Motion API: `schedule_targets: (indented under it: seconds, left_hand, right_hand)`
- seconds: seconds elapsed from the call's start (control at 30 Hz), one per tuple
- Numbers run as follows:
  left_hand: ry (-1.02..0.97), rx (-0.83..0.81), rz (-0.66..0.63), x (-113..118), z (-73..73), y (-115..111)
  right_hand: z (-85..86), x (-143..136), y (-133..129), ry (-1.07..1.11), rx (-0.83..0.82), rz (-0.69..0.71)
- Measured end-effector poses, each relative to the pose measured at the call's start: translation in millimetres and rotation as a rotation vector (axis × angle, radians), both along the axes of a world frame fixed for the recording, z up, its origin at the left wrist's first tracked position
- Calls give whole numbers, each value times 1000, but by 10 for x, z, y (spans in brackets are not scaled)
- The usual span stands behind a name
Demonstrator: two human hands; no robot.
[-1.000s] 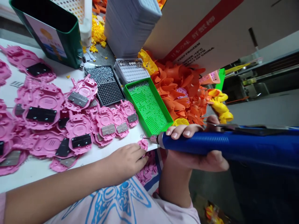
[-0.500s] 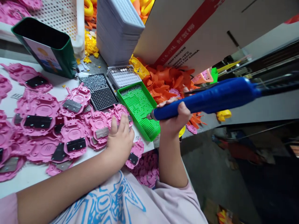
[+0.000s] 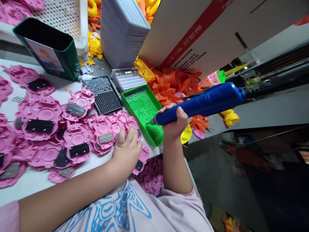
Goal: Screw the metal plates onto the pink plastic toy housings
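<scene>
Blue driver [image 3: 195, 104] swung over green tray [image 3: 157, 141]; left hand [image 3: 127, 149] near table edge [image 3: 154, 151].

Facing me, a large whitish cardboard carton [image 3: 224, 38] printed in black, KEEP FROZEN, PKT X227G, OF CHINA, its slanting red stripe [image 3: 210, 16] carrying 日本の味

Plastic covers [image 3: 47, 112] lie across the left side of the tabletop [image 3: 33, 186], a can [image 3: 65, 62] behind them, a basket [image 3: 83, 29] behind the can. Right of the can sits a screw tray [image 3: 108, 103], then a second tray [image 3: 154, 140]; a stack [image 3: 118, 35] stands behind, left of a carton [image 3: 217, 32]. A screwdriver [image 3: 205, 100] reaches over the second tray.
</scene>
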State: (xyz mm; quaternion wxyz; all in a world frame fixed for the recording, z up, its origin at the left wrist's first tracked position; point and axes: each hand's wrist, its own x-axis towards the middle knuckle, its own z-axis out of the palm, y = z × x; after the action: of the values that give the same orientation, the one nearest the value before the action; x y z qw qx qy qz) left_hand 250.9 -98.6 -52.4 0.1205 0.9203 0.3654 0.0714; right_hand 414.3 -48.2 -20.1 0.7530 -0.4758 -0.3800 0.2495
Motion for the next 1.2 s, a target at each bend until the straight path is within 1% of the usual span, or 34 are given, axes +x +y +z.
schedule_targets:
  seconds: [0.17,0.33,0.47,0.6,0.67,0.73,0.83,0.9,0.97,1.07,1.2]
  left_hand:
    - [-51,67,-79,-7,-105,-184]
    - [-107,88,-114,-33,-173,-318]
    - [-167,110,-142,-68,-255,-337]
    - [-202,111,-159,-98,-345,-316]
    - [-212,112,-171,-105,-368,-310]
    - [-206,105,-179,-109,-369,-308]
    - [-180,79,-199,-113,-344,-309]
    - [-165,55,-221,-116,-326,-313]
    - [-150,25,-246,-118,-313,-320]
    - [-142,1,-272,-122,-303,-331]
    - [-148,7,-265,-126,-298,-337]
  right_hand:
    - [-8,2,-2,5,-26,4]
    - [15,4,-12,-10,-16,-30]
    - [155,8,-101,-35,-3,-31]
    - [342,-50,-291,-68,62,-22]
    - [385,-103,-386,-91,56,3]
    - [370,-154,-452,-90,53,53]
    - [269,-204,-483,-68,63,140]
    - [199,-222,-474,-62,62,169]
    - [161,-235,-461,-70,51,159]
    - [163,-248,-456,-98,18,120]
    - [176,-248,-462,-107,-7,142]
